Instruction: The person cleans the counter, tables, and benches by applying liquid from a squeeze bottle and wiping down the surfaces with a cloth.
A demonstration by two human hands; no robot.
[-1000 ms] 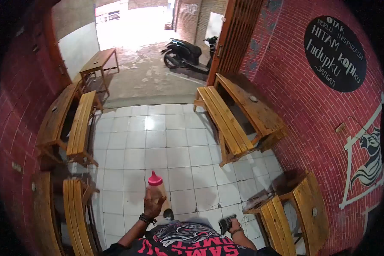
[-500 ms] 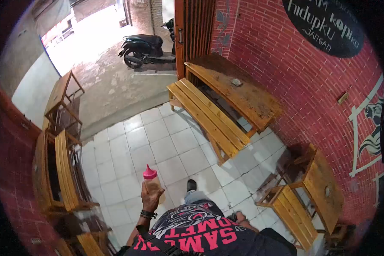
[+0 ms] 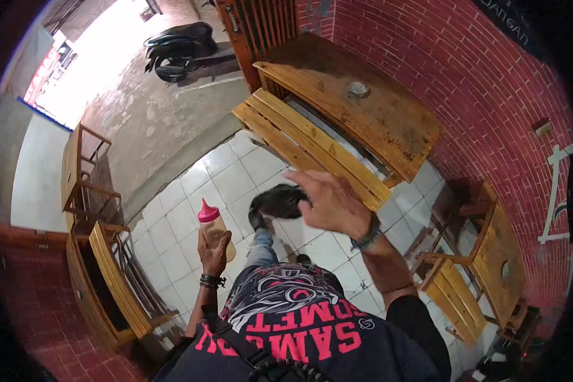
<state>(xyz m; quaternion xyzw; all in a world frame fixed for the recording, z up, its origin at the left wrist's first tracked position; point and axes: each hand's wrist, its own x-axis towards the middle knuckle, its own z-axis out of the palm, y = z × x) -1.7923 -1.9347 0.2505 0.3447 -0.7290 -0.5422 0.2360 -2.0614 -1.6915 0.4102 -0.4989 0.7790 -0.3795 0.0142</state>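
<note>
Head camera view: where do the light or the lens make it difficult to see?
Head view: the ground outside is washed out white; the brick wall looks curved, and the corners are black; the dark thing by the right hand is blurred.

Right hand [image 3: 337, 207] kinda blocked some dark thing [image 3: 277, 202], maybe fabric; the wall sign [image 3: 509, 24] got chopped up top.

From my end, I see a small pale object [image 3: 358, 89] lying on the worn wooden table [image 3: 388, 124], between its long edges and well apart from every corner.
</note>
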